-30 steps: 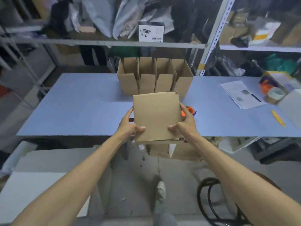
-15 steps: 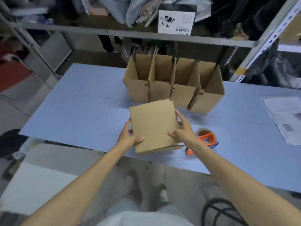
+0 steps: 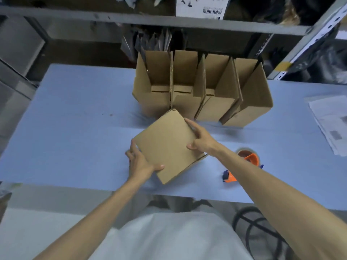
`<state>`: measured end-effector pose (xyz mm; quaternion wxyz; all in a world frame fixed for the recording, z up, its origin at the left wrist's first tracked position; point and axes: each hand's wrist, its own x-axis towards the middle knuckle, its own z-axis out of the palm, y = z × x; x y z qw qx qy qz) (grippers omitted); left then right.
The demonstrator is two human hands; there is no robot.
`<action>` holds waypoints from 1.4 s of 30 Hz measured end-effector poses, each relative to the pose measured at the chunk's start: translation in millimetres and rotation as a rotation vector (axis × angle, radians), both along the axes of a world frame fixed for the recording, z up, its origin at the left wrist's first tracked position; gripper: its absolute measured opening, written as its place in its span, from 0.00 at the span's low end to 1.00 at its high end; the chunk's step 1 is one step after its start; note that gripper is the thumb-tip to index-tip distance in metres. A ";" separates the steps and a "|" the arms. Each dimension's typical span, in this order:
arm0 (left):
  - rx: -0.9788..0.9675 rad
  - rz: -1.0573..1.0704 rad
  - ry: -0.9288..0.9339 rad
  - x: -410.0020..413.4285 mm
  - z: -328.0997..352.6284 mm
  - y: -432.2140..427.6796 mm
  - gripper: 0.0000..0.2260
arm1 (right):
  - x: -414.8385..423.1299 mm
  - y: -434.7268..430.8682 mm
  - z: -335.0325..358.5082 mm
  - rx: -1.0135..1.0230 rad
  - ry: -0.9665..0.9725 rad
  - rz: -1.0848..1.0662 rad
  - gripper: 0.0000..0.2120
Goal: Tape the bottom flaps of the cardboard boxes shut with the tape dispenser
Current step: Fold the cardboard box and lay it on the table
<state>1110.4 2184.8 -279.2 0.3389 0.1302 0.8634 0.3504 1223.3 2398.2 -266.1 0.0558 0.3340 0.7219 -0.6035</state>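
A small brown cardboard box (image 3: 166, 144) lies on the blue table (image 3: 75, 128), turned diagonally with a plain flat face up. My left hand (image 3: 139, 163) grips its near-left corner, thumb on top. My right hand (image 3: 200, 140) holds its right edge, fingers along the side and thumb on the face. The orange tape dispenser (image 3: 246, 162) lies on the table just right of the box, partly behind my right forearm. Neither hand touches it.
Several open cardboard boxes (image 3: 201, 91) stand in a row at the back of the table, just beyond the held box. Papers (image 3: 330, 126) lie at the right edge. A metal shelf rack (image 3: 150, 19) runs behind the table. A black stool (image 3: 259, 231) stands below right.
Both hands have carried the box forward from over the table's near edge and set it on the table, turning it clockwise to a diagonal. My view has moved closer over the table.
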 end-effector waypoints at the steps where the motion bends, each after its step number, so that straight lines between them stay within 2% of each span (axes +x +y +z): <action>1: -0.042 -0.108 0.184 -4.0 3.3 3.9 0.62 | -5.8 1.8 -0.6 0.000 0.003 0.023 0.43; 3: -0.067 -0.433 0.514 -14.2 10.6 20.4 0.58 | -17.6 8.8 -1.3 -0.005 0.018 0.083 0.44; 4: -0.053 -0.583 0.574 -20.1 14.4 32.4 0.54 | -21.7 11.6 -1.0 -0.010 0.026 0.118 0.44; 5: -0.016 -0.693 0.569 -25.3 17.1 46.8 0.50 | -25.0 14.1 -1.0 -0.016 0.036 0.146 0.44; 7: 0.060 -0.770 0.433 -31.8 20.0 74.4 0.45 | -29.2 14.8 -1.5 0.007 0.037 0.201 0.43; 9: 0.080 -0.787 0.354 -38.6 18.2 93.7 0.42 | -31.8 12.5 -4.7 0.170 -0.022 0.254 0.42; 12: -0.045 -1.000 0.451 -47.2 12.1 106.5 0.41 | -24.2 9.0 -9.9 0.535 -0.161 0.230 0.38; 14: -0.129 -1.091 0.607 -50.9 9.4 108.8 0.37 | -8.9 4.0 -9.8 0.610 -0.199 0.059 0.35; 16: -0.224 -1.065 0.670 -51.5 9.8 111.8 0.32 | 9.5 -5.2 -9.2 0.564 -0.182 -0.152 0.33; 17: -0.296 -1.024 0.645 -50.9 10.7 113.2 0.31 | 18.3 -11.3 -9.2 0.455 -0.195 -0.230 0.34; 19: -0.436 -0.942 0.607 -50.1 10.2 112.1 0.33 | 31.9 -26.7 -10.6 0.187 -0.244 -0.259 0.33; 21: -0.525 -0.904 0.570 -48.2 10.0 107.7 0.36 | 38.5 -41.8 -15.6 0.065 -0.258 -0.212 0.25; 23: -0.502 -0.904 0.496 -47.1 10.7 107.3 0.37 | 38.7 -51.5 -19.0 0.114 -0.200 -0.199 0.17; 26: -0.250 -0.859 0.313 -41.4 15.0 119.6 0.29 | 33.5 -54.5 -19.9 0.164 -0.140 -0.226 0.13; 30: -0.196 -0.819 0.173 -37.5 7.1 127.7 0.22 | 34.6 -57.3 -21.1 0.239 -0.118 -0.275 0.16; 33: -0.112 -0.616 0.061 -42.6 -0.4 124.6 0.21 | 34.6 -71.6 -26.3 0.470 -0.120 -0.180 0.20; 35: -0.048 -0.534 0.055 -44.8 -1.1 123.5 0.21 | 31.1 -85.2 -31.3 0.558 -0.122 -0.189 0.21; 37: -0.005 -0.497 0.075 -46.2 -2.4 123.2 0.20 | 28.6 -92.7 -36.3 0.532 -0.131 -0.236 0.23; 42: -0.030 -0.512 0.167 -34.0 -9.3 129.3 0.23 | 37.6 -82.6 -47.0 0.276 -0.053 -0.334 0.22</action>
